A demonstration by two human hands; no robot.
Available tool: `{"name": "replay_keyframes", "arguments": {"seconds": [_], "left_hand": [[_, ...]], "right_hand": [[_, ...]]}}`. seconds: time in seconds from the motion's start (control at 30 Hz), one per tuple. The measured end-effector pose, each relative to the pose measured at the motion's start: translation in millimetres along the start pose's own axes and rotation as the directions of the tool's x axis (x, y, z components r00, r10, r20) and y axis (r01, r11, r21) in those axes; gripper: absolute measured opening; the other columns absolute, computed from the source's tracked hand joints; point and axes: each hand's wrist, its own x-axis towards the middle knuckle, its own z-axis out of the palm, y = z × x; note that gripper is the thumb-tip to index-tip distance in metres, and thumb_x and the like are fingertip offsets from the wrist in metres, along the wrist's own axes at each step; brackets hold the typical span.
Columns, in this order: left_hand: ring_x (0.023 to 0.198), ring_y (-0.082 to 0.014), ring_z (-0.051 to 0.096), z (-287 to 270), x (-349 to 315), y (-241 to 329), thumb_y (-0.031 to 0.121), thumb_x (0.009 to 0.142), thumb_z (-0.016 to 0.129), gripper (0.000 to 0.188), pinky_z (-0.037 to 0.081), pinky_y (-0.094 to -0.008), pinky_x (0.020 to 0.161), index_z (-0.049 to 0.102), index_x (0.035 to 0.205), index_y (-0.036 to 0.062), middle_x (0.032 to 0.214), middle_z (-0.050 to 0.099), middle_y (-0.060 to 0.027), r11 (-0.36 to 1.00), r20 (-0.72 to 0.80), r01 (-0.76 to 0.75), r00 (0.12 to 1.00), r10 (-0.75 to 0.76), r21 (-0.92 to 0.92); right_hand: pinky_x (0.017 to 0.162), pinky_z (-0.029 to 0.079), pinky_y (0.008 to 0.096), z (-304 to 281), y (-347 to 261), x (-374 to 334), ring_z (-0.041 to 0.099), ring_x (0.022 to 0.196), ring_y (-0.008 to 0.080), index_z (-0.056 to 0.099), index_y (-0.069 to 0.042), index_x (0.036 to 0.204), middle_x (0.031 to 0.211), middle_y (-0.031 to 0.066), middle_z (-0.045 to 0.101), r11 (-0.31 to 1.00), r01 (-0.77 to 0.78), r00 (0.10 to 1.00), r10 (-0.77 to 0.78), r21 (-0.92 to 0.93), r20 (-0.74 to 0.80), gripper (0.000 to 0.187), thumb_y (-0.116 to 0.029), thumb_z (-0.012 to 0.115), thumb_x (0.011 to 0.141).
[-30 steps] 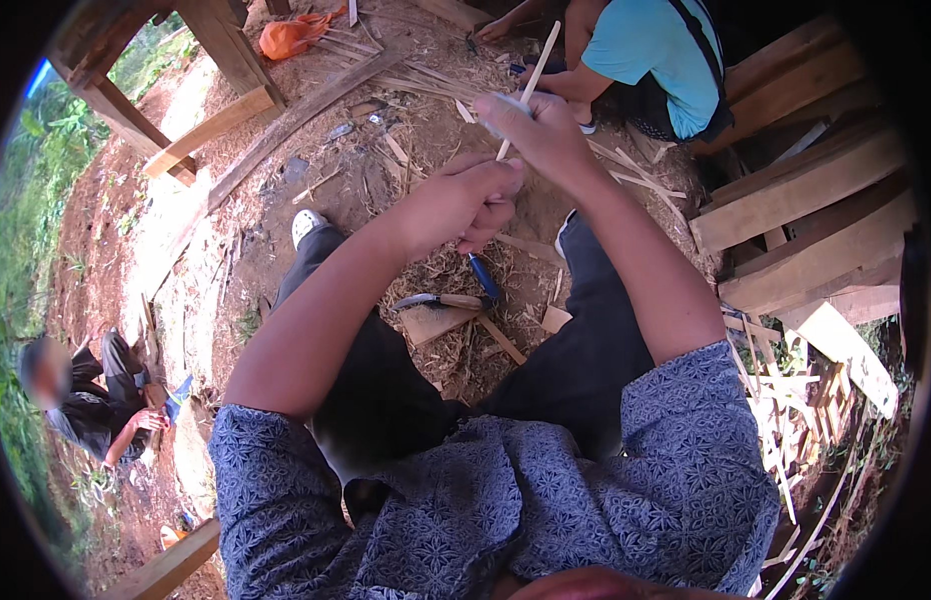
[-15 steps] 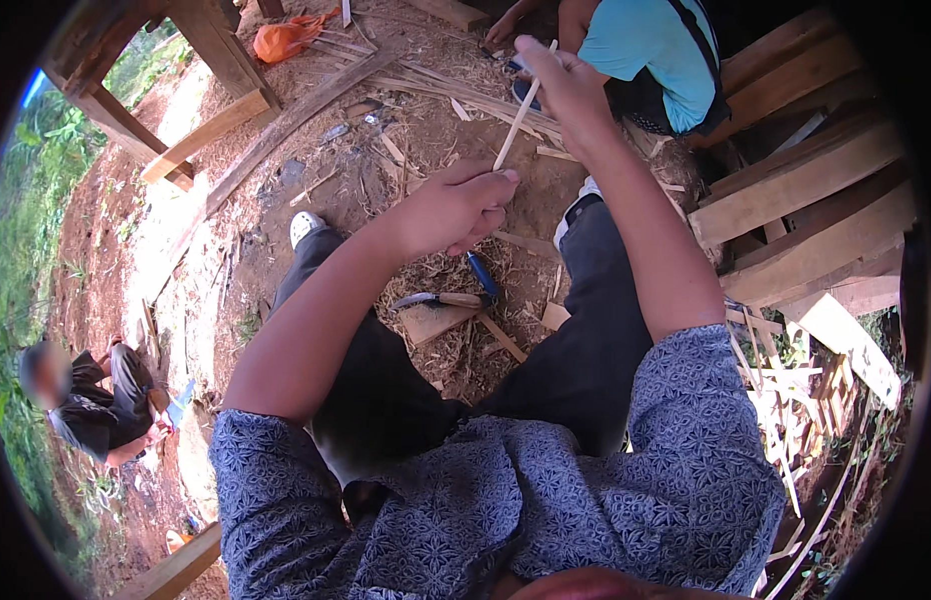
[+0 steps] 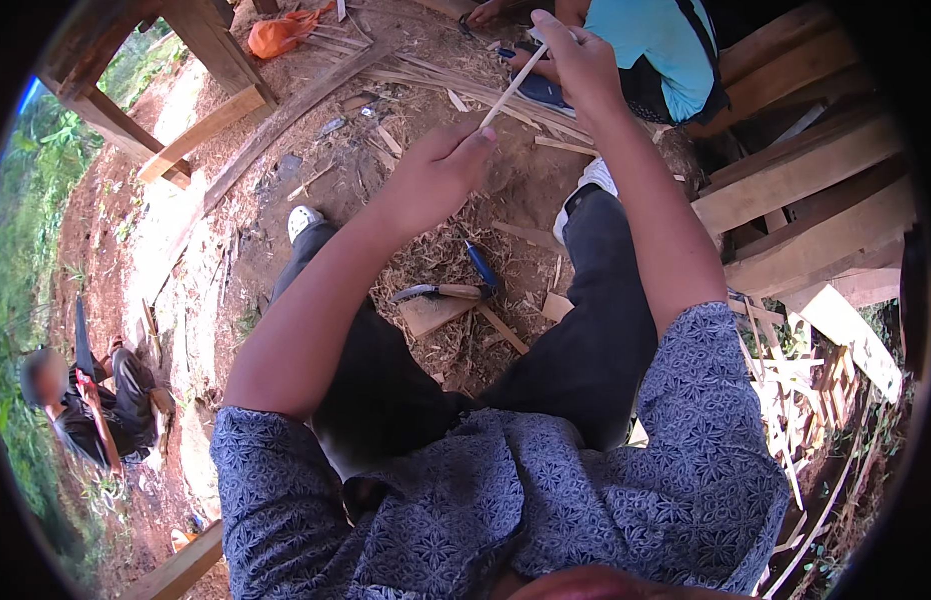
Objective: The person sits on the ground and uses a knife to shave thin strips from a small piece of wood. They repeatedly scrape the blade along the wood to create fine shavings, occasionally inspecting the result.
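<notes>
While both hands are raised over the dirt ground (image 3: 286,200), a thin pale strip (image 3: 513,90) runs between them, tilted from lower left to upper right. Left hand (image 3: 436,175) is closed, thumb & fingers pinching the strip's lower end. Right hand (image 3: 583,62) is closed on the upper end, higher & farther from the body. Strip is off the ground, above the space between the knees, w/ a seated person in a teal shirt (image 3: 661,45) just beyond it at the top edge.

On the ground btw the dark trouser legs: a knife (image 3: 438,292) lying on a small wood block (image 3: 436,312), a blue-handled tool (image 3: 483,265) just beside it, shavings & splinters all around. White shoe (image 3: 304,219) shows at the left foot, another near the right forearm. Wood planks (image 3: 806,190) are stacked at the right edge, timber posts (image 3: 211,40) at the top left, an orange bag (image 3: 276,35) near them. Another person (image 3: 96,410) crouches at the far left, well apart.
</notes>
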Motion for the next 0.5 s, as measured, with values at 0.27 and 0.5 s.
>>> {"name": "replay_keyframes", "arguments": {"seconds": [0.27,0.5], "left_hand": [[0.056,-0.0074,0.044,0,-2,9,0.031,0.103,0.046,0.032,0.036,-0.0261,0.053,0.056,0.087,0.0046,0.063,0.046,0.003,0.973,0.058,0.163,0.986,-0.156,-0.16],[0.055,-0.0065,0.043,-4,-3,3,0.031,0.104,0.045,0.033,0.036,-0.0258,0.051,0.054,0.086,0.0051,0.062,0.046,0.0039,0.988,0.069,0.107,0.993,-0.1,-0.109]], "right_hand": [[0.057,0.037,0.0258,-2,7,-1,0.049,0.063,0.0073,0.069,-0.003,0.077,0.065,-0.0018,0.054,1.0,-0.012,1.0,0.012,0.013,-0.003,0.055,-0.056,0.066,0.086],[0.058,0.04,0.0279,8,13,-7,0.051,0.064,0.0065,0.069,-0.001,0.086,0.062,-0.001,0.052,0.99,0.07,0.997,-0.065,-0.121,0.041,0.053,-0.054,0.067,0.086]]}}
